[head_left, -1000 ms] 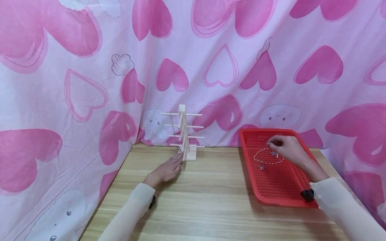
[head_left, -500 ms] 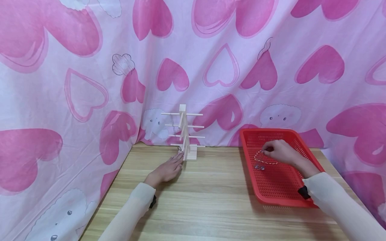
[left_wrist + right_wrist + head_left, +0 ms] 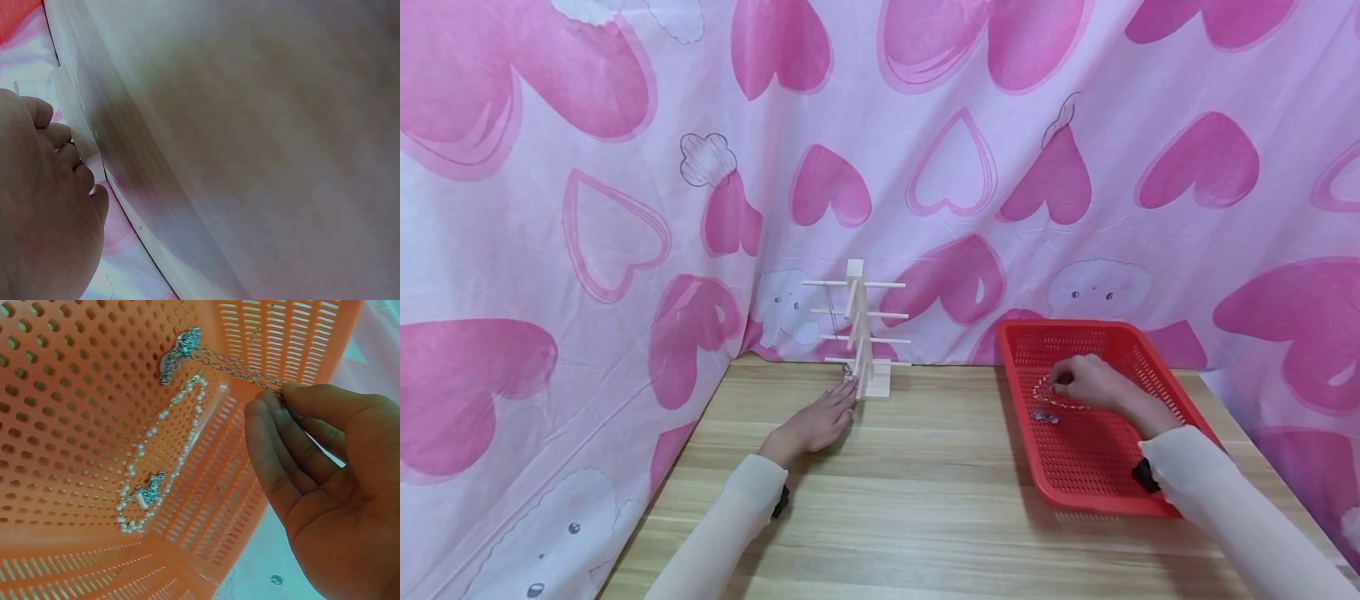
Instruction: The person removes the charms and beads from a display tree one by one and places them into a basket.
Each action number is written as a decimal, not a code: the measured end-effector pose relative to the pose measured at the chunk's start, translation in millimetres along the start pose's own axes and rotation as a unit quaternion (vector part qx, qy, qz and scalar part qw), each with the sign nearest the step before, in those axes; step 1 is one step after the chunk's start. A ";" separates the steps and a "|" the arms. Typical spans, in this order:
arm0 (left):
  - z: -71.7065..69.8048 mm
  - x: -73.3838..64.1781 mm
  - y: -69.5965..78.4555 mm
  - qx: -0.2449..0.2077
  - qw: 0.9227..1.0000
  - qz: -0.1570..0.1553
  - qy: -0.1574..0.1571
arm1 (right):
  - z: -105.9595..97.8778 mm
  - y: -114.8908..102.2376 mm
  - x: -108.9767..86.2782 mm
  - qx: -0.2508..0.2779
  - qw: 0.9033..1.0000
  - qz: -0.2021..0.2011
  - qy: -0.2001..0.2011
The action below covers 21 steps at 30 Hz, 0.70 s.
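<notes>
My right hand (image 3: 1088,382) is over the red basket (image 3: 1105,492). In the right wrist view, its thumb and fingertips pinch a silver chain necklace (image 3: 237,373), whose lower part lies bunched on the basket floor. Beside that lies a beaded string of white pearls and gold beads (image 3: 181,459), looped round a second small silver chain (image 3: 150,487). My left hand (image 3: 812,423) reaches to the foot of a wooden rack (image 3: 859,333), its outstretched fingers resting at the base. A thin dark necklace (image 3: 832,310) hangs from a left peg of the rack.
The wood-grain table (image 3: 925,483) carries the rack at the back and the basket to the right. A pink heart-print cloth (image 3: 820,67) rises behind and along both sides. The rack's thin pegs (image 3: 887,341) stick out left and right.
My right hand has moved left and slightly down inside the basket, nearer the silver chain by the left side. My left hand has stayed at the rack's base.
</notes>
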<state>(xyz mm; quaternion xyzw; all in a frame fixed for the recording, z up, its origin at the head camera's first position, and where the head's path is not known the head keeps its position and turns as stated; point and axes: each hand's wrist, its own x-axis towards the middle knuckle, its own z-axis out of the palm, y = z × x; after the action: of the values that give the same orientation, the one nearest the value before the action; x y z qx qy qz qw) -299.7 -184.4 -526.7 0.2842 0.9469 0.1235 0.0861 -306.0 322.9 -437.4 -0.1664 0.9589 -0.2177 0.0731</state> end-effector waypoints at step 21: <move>-0.4 -0.3 0.0 -0.001 1.000 0.001 0.000 | 21.3 2.5 3.1 0.006 0.999 0.004 -0.034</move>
<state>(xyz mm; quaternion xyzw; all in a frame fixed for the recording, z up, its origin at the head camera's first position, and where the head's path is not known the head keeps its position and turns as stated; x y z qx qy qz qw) -299.5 -184.6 -526.2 0.2849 0.9465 0.1247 0.0860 -305.0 315.6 -457.8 -0.1691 0.9552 -0.2174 0.1081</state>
